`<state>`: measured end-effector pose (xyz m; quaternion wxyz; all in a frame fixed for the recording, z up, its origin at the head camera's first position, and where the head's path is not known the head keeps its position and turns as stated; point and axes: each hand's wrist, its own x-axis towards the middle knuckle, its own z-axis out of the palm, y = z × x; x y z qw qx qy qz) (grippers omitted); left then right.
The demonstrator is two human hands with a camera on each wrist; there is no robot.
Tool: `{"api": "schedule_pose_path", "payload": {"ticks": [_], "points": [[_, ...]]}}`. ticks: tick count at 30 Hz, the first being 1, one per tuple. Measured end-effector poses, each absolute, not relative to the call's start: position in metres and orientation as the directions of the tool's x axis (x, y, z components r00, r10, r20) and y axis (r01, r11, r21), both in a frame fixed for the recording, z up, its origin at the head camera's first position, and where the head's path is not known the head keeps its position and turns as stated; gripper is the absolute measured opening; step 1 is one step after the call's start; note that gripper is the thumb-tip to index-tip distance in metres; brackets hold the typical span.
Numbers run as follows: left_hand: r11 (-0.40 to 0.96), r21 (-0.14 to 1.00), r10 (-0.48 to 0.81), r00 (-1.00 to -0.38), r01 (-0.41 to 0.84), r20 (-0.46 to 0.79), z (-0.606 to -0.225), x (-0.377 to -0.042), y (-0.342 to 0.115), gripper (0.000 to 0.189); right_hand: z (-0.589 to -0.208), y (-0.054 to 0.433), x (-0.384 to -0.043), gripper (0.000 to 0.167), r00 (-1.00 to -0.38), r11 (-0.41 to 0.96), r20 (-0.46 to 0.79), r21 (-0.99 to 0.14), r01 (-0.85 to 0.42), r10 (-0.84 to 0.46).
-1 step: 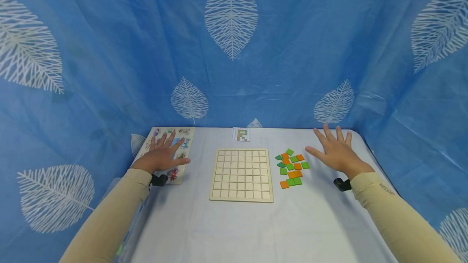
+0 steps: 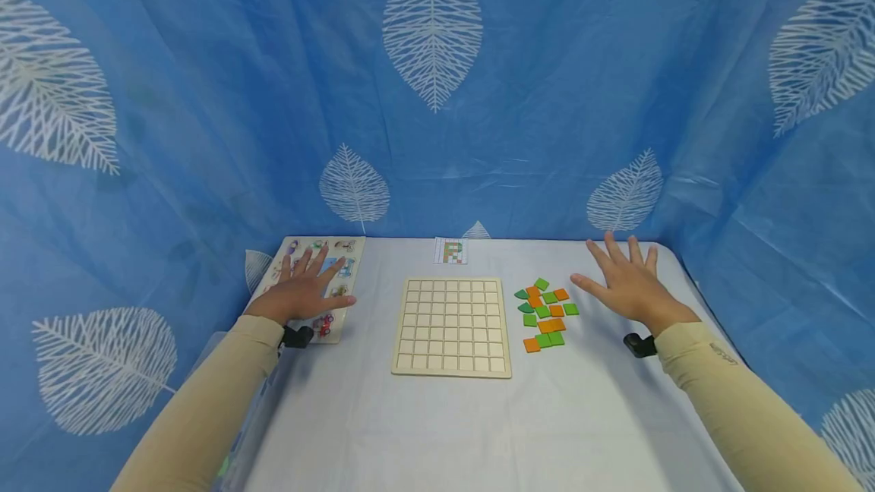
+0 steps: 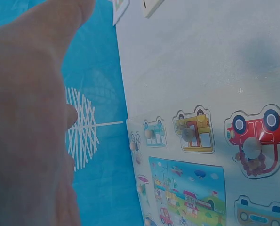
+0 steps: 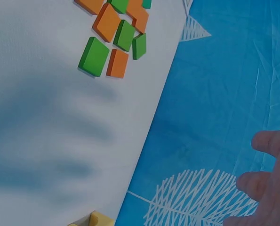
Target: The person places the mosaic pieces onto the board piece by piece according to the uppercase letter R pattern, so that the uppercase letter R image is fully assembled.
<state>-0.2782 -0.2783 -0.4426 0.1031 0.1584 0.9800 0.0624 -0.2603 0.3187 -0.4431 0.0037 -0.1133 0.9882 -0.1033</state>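
Observation:
My left hand [image 2: 297, 294] hovers with fingers spread over a knobbed vehicle puzzle board [image 2: 331, 336] at the table's left. Red, yellow and blue vehicle pieces with round knobs show on it in the left wrist view, such as a red car [image 3: 257, 134]. On the other side, my right hand [image 2: 632, 287] is held above the table, fingers spread and nothing in them. Beside it lies a loose group of orange and green square tiles [image 2: 557, 310], with dark green pointed pieces [image 2: 525, 308]. Between the hands lies a wooden grid board [image 2: 451, 328] with bare square cells.
A small printed card [image 2: 450, 250] with a coloured grid pattern lies at the table's back edge. Blue leaf-patterned curtains [image 2: 533, 97] surround the white table [image 2: 437, 431]. A clear plastic container [image 2: 239, 439] stands below the left edge. Something yellow [image 4: 100, 220] shows low in the right wrist view.

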Motion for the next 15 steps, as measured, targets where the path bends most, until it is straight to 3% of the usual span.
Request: {"api": "schedule_pose_path", "payload": {"ticks": [15], "points": [[0.934, 0.180, 0.338, -0.927, 0.308, -0.166, -0.447, -0.277, -0.279, 0.103, -0.458, 0.318, -0.263, 0.098, -0.970, 0.943, 0.053, -0.227, -0.242, -0.236]]}}
